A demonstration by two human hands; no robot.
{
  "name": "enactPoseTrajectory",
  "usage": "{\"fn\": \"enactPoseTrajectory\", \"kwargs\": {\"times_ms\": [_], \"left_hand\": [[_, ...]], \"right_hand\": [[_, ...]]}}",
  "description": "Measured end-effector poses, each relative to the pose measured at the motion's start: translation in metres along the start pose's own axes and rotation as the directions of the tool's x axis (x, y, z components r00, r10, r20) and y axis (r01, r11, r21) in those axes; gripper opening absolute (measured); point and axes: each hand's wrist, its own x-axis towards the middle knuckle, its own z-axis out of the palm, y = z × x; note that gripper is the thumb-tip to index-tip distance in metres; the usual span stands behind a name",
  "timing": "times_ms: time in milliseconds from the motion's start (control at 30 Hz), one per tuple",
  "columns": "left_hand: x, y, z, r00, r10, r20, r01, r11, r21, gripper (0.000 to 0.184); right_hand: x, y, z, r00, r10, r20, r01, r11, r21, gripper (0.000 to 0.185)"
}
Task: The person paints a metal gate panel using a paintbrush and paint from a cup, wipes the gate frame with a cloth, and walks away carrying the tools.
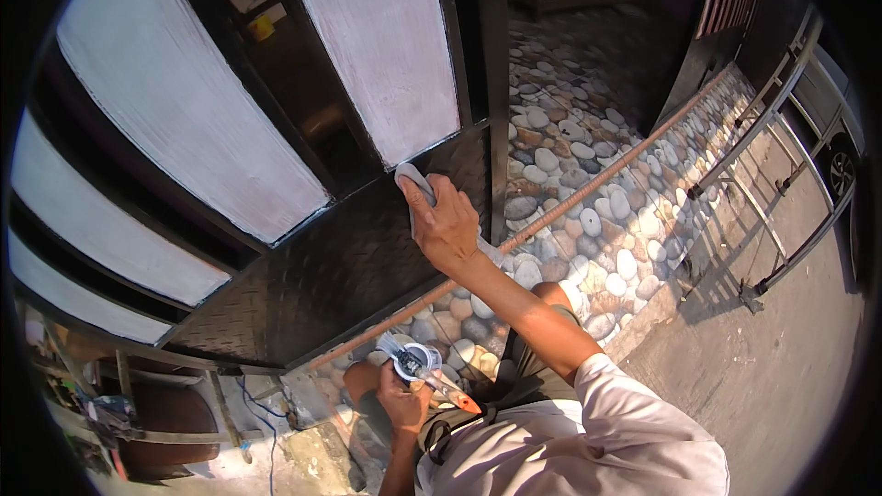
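Note:
My right hand (443, 225) reaches up to the dark metal gate (322, 266), its fingers closed around a grey rag (415, 184). The rag presses at the lower edge of a whitish painted panel (377, 46), where that panel meets the black frame. A loose end of cloth seems to hang below my wrist. Low near my lap, my left hand (402, 401) grips a small paint cup (401, 371). Across the cup lies a paintbrush (448, 389) with an orange-tipped handle, and dark paint shows inside.
More whitish panels (184, 83) stand between black bars to the left. A rusty rail (588, 188) runs along the pebble-patterned floor (570, 138). To the right are a metal barrier (758, 211) and a parked car (831, 110). Wooden pieces and a blue cord (266, 418) lie lower left.

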Motion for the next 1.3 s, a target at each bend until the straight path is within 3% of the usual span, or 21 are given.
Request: {"fn": "enactPoseTrajectory", "kwargs": {"times_ms": [33,167,267,300,367,433,500,567,667,800,967,1033,1133,1300], "left_hand": [[0.000,0.000,0.000,1.000,0.002,0.010,-0.002,1.000,0.008,0.053],[-0.002,0.003,0.001,0.999,-0.048,-0.012,0.047,0.997,-0.054,0.052],[-0.001,0.003,0.001,0.996,-0.074,0.041,0.077,0.992,-0.097,0.052],[-0.001,0.004,0.002,0.998,-0.066,0.024,0.068,0.995,-0.078,0.053],[0.000,0.010,0.003,0.998,-0.058,0.005,0.058,0.997,-0.052,0.055],[-0.001,0.019,0.004,1.000,0.007,-0.003,-0.007,0.999,0.050,0.058],[-0.002,0.013,0.003,1.000,-0.013,0.002,0.013,1.000,0.007,0.053],[-0.003,0.007,0.002,0.999,-0.031,0.017,0.032,0.999,-0.034,0.049],[-0.001,0.003,0.003,0.998,-0.057,0.028,0.059,0.997,-0.043,0.049],[-0.002,-0.003,0.006,0.997,-0.070,0.027,0.071,0.995,-0.064,0.048],[-0.002,0.002,0.010,0.997,-0.072,0.030,0.073,0.997,-0.034,0.048],[-0.001,0.005,0.014,0.996,-0.089,0.013,0.090,0.985,-0.147,0.049],[-0.004,-0.011,0.006,0.999,-0.052,-0.015,0.052,0.998,-0.028,0.050],[-0.006,-0.017,-0.001,0.999,-0.033,-0.042,0.032,0.999,-0.026,0.051]], "right_hand": [[0.002,0.011,-0.004,0.999,-0.033,-0.001,0.033,0.999,-0.021,0.049],[0.005,0.022,-0.008,0.994,0.108,-0.032,-0.110,0.991,-0.073,0.051],[-0.004,-0.009,0.003,0.997,0.074,0.005,-0.074,0.994,0.076,0.055],[-0.007,-0.007,0.002,0.997,0.047,0.057,-0.049,0.998,0.043,0.057],[-0.004,0.011,-0.002,0.999,0.043,-0.015,-0.042,0.999,0.017,0.061],[0.004,0.027,-0.013,0.983,0.176,-0.046,-0.179,0.982,-0.068,0.052],[0.007,0.036,-0.016,0.978,0.197,-0.070,-0.205,0.972,-0.117,0.053],[0.006,0.020,-0.005,0.966,0.239,-0.100,-0.243,0.970,-0.028,0.053],[0.006,0.017,-0.010,0.989,0.146,-0.029,-0.146,0.989,-0.003,0.053],[0.019,0.038,-0.026,0.979,0.199,-0.053,-0.203,0.974,-0.100,0.056],[0.008,0.008,-0.012,0.994,0.110,-0.012,-0.110,0.994,0.011,0.055],[0.009,0.017,-0.018,0.995,0.103,-0.013,-0.103,0.994,-0.033,0.054],[0.012,0.030,-0.021,0.986,0.160,-0.048,-0.163,0.984,-0.069,0.056],[0.006,0.006,-0.005,0.981,0.185,-0.057,-0.187,0.982,-0.022,0.057]]}}
